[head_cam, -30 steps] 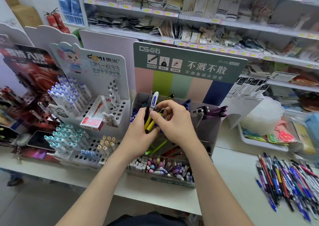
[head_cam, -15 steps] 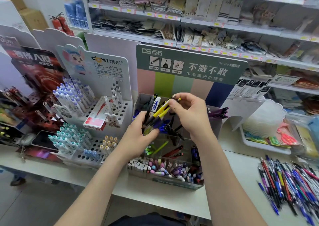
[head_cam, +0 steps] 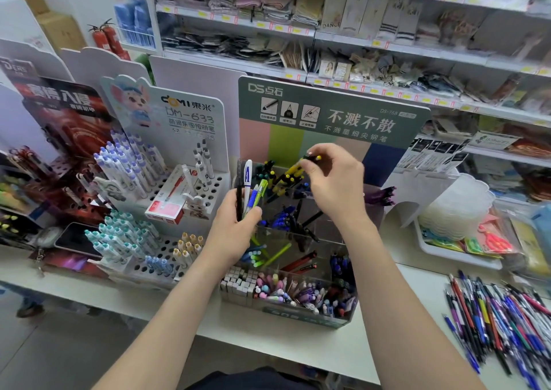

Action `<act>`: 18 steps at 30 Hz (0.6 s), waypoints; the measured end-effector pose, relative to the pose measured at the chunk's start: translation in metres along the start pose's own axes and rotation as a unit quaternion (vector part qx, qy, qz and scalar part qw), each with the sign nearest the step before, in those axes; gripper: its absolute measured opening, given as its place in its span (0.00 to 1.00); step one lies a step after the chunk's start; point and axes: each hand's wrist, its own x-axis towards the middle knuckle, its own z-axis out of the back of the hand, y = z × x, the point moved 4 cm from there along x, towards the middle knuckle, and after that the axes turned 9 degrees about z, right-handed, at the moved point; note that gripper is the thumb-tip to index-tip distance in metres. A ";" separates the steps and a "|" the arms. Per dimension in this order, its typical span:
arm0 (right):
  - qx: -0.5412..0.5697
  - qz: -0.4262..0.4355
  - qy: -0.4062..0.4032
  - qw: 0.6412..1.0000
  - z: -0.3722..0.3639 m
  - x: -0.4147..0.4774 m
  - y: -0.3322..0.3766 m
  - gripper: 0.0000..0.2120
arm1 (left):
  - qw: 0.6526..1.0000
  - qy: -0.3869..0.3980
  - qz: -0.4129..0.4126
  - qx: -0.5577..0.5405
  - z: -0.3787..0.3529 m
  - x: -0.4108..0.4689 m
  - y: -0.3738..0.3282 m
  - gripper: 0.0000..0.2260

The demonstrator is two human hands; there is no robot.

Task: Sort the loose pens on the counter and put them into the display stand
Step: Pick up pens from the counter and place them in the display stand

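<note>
The right hand [head_cam: 334,184] has lifted the yellow pens [head_cam: 293,170], pinched in its fingers, up over the back compartment of the display stand [head_cam: 301,315], where similar yellow pens stand. The left hand [head_cam: 235,228] curls its fingers round a mixed bunch [head_cam: 247,193]. The loose pens [head_cam: 501,324] lie on the worktop [head_cam: 387,330].

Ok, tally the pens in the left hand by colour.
black pen: 1
white pen, blue label: 1
lime green pen: 1
blue pen: 1, mostly hidden, so unsure
Total: 4 pens gripped in the left hand.
Not counted: the yellow-and-black pen pinched by the right hand.
</note>
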 end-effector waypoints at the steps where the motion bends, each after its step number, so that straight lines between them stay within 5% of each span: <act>1: -0.019 0.015 0.032 0.999 -0.006 0.002 0.002 0.06 | 1.000 0.006 0.008 -0.020 -0.001 -0.001 -0.001 0.04; 6: -0.129 0.045 0.106 0.985 -0.018 0.016 0.011 0.08 | 0.993 0.028 0.044 -0.105 -0.002 -0.003 -0.006 0.09; 10: -0.149 0.056 0.249 0.955 -0.030 0.018 0.019 0.08 | 0.990 0.031 0.054 -0.129 -0.002 -0.003 -0.009 0.12; 18: -0.222 0.076 0.400 0.886 -0.038 0.006 0.014 0.24 | 0.987 0.017 0.055 -0.149 0.002 -0.004 -0.008 0.11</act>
